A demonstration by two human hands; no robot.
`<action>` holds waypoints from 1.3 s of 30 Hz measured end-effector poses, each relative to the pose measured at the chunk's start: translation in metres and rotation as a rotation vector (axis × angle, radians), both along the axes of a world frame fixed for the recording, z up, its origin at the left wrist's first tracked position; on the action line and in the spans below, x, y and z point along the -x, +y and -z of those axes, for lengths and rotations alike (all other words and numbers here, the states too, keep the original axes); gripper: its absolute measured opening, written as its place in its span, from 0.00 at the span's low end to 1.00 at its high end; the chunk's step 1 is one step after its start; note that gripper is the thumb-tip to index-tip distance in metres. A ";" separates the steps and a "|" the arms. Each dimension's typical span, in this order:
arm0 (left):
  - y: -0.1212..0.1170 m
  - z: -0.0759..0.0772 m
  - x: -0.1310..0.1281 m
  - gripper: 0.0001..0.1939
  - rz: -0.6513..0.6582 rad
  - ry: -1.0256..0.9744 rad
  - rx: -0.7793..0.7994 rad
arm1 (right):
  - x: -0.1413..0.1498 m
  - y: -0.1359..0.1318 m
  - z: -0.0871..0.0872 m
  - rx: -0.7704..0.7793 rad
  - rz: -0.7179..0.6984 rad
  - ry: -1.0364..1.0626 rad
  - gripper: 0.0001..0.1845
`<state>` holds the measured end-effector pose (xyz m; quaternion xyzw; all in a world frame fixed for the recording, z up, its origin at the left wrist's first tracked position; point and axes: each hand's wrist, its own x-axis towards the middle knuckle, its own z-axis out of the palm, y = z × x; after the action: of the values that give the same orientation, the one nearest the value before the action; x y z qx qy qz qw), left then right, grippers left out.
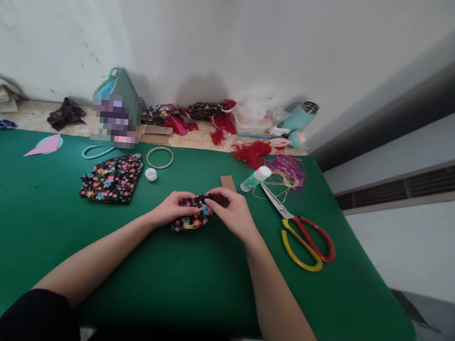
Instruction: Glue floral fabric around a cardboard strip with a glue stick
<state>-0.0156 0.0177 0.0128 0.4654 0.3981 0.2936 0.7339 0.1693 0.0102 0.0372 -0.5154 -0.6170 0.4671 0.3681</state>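
Observation:
A small piece of black floral fabric [191, 221] is held between both hands above the green table mat. My left hand [172, 208] is closed on its left side, thumb lying on top. On its upper right edge, my right hand [232, 212] pinches the cloth with thumb and fingers. Just beyond the right hand lie a brown cardboard piece [228, 183] and a glue stick [256, 179] without its cap. The white cap [151, 174] sits to the left, near a larger stack of the same floral fabric [112, 179].
Scissors [300, 230] with red and yellow handles lie at right, beside purple threads [287, 170] and red tassels [252, 152]. A metal ring [159, 157] rests on the mat [161, 287]. Along the wall stand a green pouch [125, 92] and a teal bottle [299, 117].

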 end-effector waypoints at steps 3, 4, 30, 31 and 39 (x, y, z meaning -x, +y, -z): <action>0.000 0.000 -0.002 0.16 -0.033 -0.003 -0.003 | -0.001 0.000 0.000 -0.076 0.003 -0.039 0.04; 0.000 0.000 -0.002 0.16 -0.039 -0.003 -0.007 | -0.001 0.001 -0.001 -0.113 -0.006 -0.063 0.04; 0.002 0.004 -0.004 0.14 -0.117 0.059 -0.080 | 0.002 -0.002 -0.003 0.040 -0.025 0.083 0.09; 0.002 0.005 -0.004 0.14 -0.117 0.067 -0.097 | 0.003 -0.002 -0.003 0.059 -0.019 0.096 0.09; -0.001 0.002 -0.006 0.15 -0.110 0.117 -0.172 | 0.007 0.001 0.001 0.141 0.094 0.251 0.15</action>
<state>-0.0099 0.0169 0.0104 0.5203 0.4386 0.3388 0.6497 0.1625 0.0115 0.0362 -0.5059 -0.5071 0.5523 0.4266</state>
